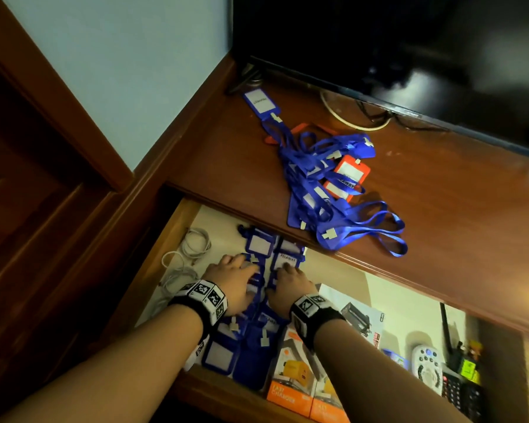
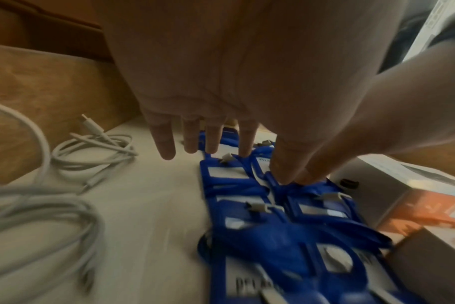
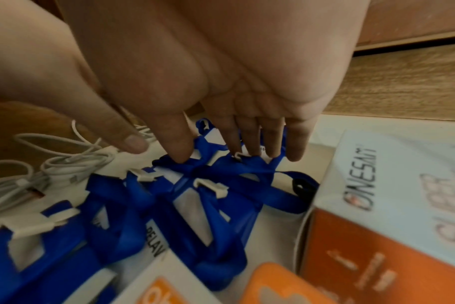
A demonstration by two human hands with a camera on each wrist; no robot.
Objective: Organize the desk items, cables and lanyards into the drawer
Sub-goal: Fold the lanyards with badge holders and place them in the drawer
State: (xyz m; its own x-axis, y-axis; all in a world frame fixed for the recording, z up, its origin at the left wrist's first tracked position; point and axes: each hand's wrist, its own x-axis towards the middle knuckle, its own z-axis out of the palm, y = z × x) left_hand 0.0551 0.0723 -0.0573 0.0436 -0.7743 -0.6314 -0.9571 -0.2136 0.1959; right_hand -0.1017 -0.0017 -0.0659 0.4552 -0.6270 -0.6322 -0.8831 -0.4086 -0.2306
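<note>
The drawer (image 1: 169,243) is pulled out below the desk top. Blue lanyards with badge holders (image 1: 259,246) lie in rows on its pale floor. My left hand (image 1: 247,268) rests on the left row with straight fingers (image 2: 213,142). My right hand (image 1: 286,268) presses the right row with straight fingers (image 3: 252,142) on the blue straps (image 3: 229,170). Neither hand grips anything. A tangled pile of blue lanyards and an orange badge holder (image 1: 333,184) lies on the desk top, and one blue badge (image 1: 258,102) sits further back.
White coiled cables (image 1: 190,254) lie at the drawer's left side. Orange and white charger boxes (image 1: 290,383) fill the front, right of the lanyards. A white remote (image 1: 426,367) and dark gadgets sit at the drawer's right. A black screen (image 1: 379,41) stands on the desk behind.
</note>
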